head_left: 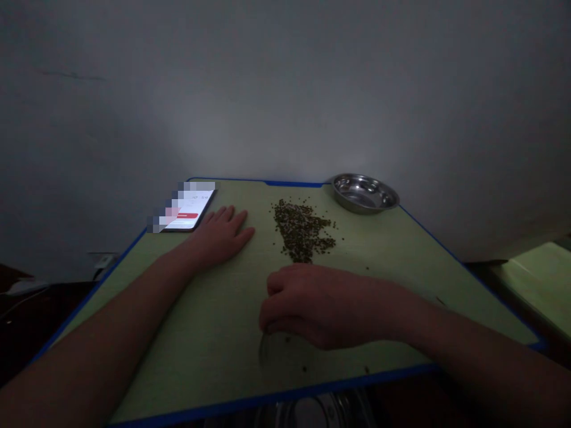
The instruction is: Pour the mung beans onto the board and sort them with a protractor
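Observation:
My left hand (223,236) lies flat on the pale green table (209,333), fingers spread and nothing in them. It rests beside a phone (190,209) with a lit screen. A loose pile of small dark seeds or beans (298,229) is spread across the middle of the table. Just on the near side of that pile is my right hand (307,303), its fingers curled together. What they hold, if anything, is hidden from me. A few single seeds show below it, close to the table's front edge.
A shiny metal bowl (366,195) stands at the table's far right corner, near the wall. Below the front edge, metal dishware (312,411) is partly visible. Another pale green surface (542,285) lies to the right. At left, a wall socket (104,260) has a plug in it.

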`<state>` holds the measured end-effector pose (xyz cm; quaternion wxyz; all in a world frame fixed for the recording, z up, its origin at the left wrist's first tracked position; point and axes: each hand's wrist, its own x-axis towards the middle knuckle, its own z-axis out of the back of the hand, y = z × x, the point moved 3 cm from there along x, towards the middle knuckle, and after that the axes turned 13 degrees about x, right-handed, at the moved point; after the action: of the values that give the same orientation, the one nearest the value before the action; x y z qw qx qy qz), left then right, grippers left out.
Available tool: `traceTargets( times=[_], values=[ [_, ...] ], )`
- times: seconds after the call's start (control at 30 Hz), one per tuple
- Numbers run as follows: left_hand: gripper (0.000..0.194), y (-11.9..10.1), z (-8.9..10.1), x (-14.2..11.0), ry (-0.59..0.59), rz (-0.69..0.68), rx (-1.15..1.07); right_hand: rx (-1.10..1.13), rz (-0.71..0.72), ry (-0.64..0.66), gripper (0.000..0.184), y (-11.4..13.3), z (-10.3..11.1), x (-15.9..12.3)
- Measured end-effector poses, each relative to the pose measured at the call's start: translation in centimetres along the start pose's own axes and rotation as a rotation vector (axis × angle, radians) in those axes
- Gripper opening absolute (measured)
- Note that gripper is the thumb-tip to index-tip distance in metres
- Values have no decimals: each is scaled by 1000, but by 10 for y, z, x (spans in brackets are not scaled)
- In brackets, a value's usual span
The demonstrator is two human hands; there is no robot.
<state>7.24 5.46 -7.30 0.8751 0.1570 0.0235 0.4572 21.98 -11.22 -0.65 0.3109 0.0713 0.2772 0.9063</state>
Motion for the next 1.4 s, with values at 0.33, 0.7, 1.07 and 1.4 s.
traceTargets(
  times=[0.33, 0.7, 1.07, 1.4],
  values=[
    [66, 0, 1, 0, 4, -12, 28, 103, -38, 2, 21, -16, 8, -18],
    [67, 2, -3, -1, 13, 4, 3, 142, -257, -228, 17, -34, 5, -51],
    [65, 1, -1, -4, 21, 18, -18, 216, -349, -239, 18, -36, -7, -66],
    [65, 1, -1, -4, 20, 28, 1, 221, -315, -279, 18, -32, -12, -64]
  ],
)
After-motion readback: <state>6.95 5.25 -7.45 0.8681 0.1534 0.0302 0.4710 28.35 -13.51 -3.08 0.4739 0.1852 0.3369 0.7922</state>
